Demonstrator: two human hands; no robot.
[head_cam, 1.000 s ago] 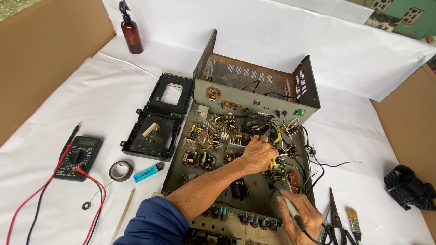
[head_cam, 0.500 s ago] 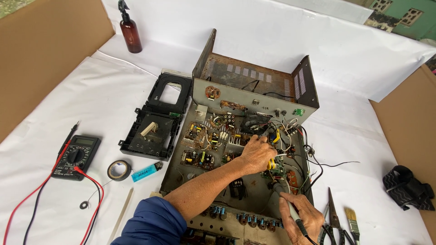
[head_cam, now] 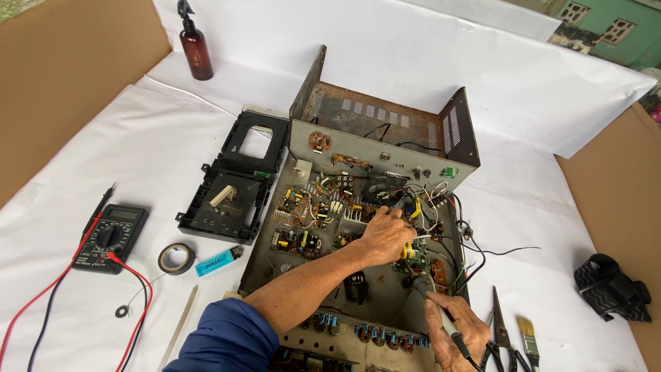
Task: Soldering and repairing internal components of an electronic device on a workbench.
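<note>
— Well, what is cut off at the bottom edge of the frame?

— Part of the right hand [head_cam: 456, 329] is lost there; it is closed around a soldering iron [head_cam: 434, 306], whose tip is pointed up toward the boards. The pliers [head_cam: 500, 337] and brush [head_cam: 529, 341] at lower right are partly cropped too.

— And the left hand [head_cam: 387, 235]?

— It is laid inside the open chassis [head_cam: 358, 227] at frame centre, fingers curled over the wiring; whether anything is pinched cannot be told, since the fingertips are hidden.

— What can be counted?

— Two hands, one iron just below the left hand. At lower left one multimeter [head_cam: 110, 238], one tape roll [head_cam: 176, 258], one blue lighter [head_cam: 217, 260]. Farther up, one black tray [head_cam: 237, 182] and, at upper left, one brown spray bottle [head_cam: 196, 48].
</note>
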